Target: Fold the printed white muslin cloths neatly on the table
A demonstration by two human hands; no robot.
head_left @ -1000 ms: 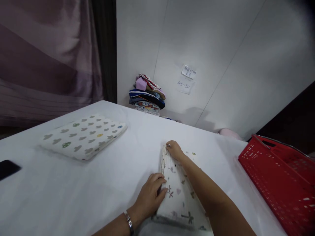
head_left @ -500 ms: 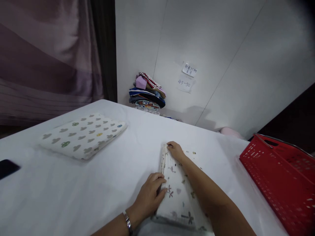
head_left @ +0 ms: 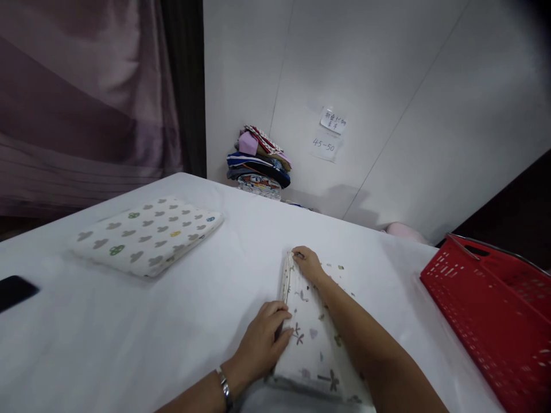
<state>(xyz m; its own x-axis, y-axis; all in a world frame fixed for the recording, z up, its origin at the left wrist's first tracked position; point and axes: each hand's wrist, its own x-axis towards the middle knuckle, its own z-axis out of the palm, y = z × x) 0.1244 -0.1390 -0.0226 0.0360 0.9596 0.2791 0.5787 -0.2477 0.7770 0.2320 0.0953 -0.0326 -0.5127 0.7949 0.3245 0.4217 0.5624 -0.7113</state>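
A folded white cloth with small flower and leaf prints (head_left: 312,344) lies on the white table (head_left: 129,321) just in front of me. My left hand (head_left: 262,343) grips its near left edge, fingers curled round the layered fold. My right hand (head_left: 306,264) pinches the far left corner of the same cloth, with the forearm lying across its top. A metal bracelet sits on my left wrist.
A second folded cloth with grey clover prints (head_left: 148,235) lies at the left. A black phone (head_left: 15,289) rests at the left edge. A red plastic basket (head_left: 495,310) stands at the right. A pile of coloured fabrics (head_left: 258,163) sits against the wall, under paper notes (head_left: 329,132).
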